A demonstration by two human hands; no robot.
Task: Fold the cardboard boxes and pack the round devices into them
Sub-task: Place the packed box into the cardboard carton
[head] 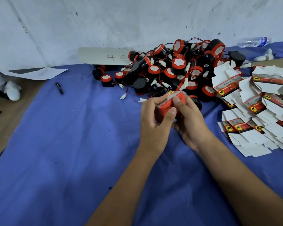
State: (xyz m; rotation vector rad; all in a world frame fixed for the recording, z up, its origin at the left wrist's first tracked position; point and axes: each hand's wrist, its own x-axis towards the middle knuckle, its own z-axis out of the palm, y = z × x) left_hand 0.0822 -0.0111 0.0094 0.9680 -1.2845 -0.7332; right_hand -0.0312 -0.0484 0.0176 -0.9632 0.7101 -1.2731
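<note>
**Closing one small box between both hands**

I hold a small red printed carton (169, 106) above the blue cloth (72, 144), just near of the heap of round black-and-red devices (178, 67). My left hand (153, 123) wraps its left side, fingers curled behind and thumb laid across the near face. My right hand (189, 118) grips the right side, its index fingertip pressed on the top edge. Whether a device already sits inside I cannot tell — the walls and my fingers hide it.

To do this step well, I judge that the thumbs should brace the near face while the fingertip drives the flap squarely along its crease; a slanted push would likely buckle the thin card. Light pressure suffices.

The flat unfolded cartons (258, 111) lie fanned out to the right, white insides mostly up, within easy reach. At the far right a plastic water bottle (253, 41) lies on its side — well apart from the work.
</note>
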